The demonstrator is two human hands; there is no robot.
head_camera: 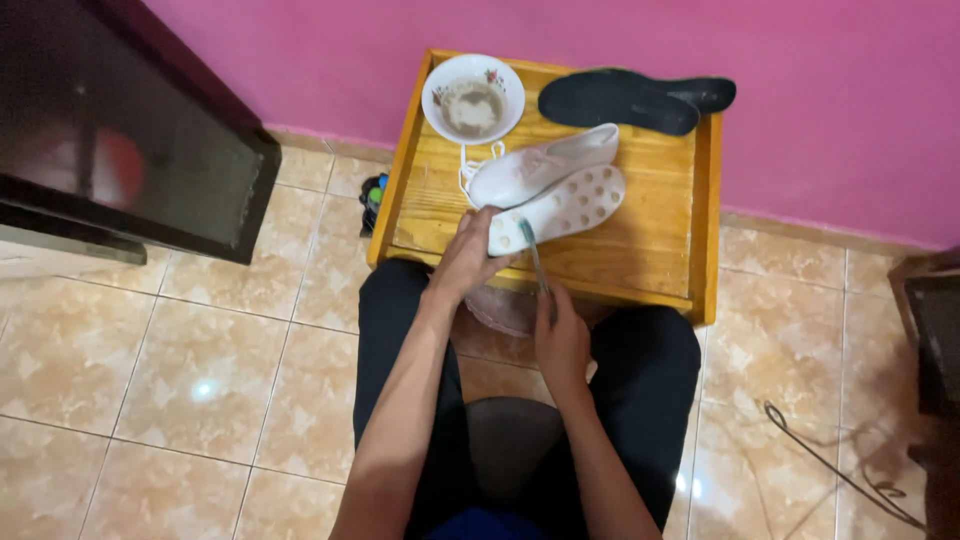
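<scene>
- Head view, looking down: a seated person in dark trousers works at a low wooden tray-table [700,200] set against a pink wall [820,100].
- Left hand [468,255] grasps the near end of a white shoe [555,190], which lies on its side on the table with the studded sole [565,208] turned toward the person.
- Right hand [560,335] is closed around the handle of a brush [535,255]; its head rests on the sole close to the left hand.
- Judged from this pose, the step in hand is scrubbing the sole. It goes best with the left hand pinning the shoe flat so that it cannot slide, and with short strokes that work round each stud, away from the gripping fingers.
- A bowl [472,97] of cloudy liquid stands at the far left corner of the table, within reach for wetting the brush; reaching across calls for care, as the shoe lies between.
- White laces [470,165] trail between bowl and shoe.
- Two dark insoles [630,100] lie overlapped at the far edge, apart from the shoe.
- A pale basin [500,308] shows partly under the table's near edge, between the knees.
- Floor [200,380] is glossy beige tile; a dark cabinet [120,130] stands at left, a cable [840,465] runs at lower right, and small coloured items [374,195] sit beside the table, too small to tell.
</scene>
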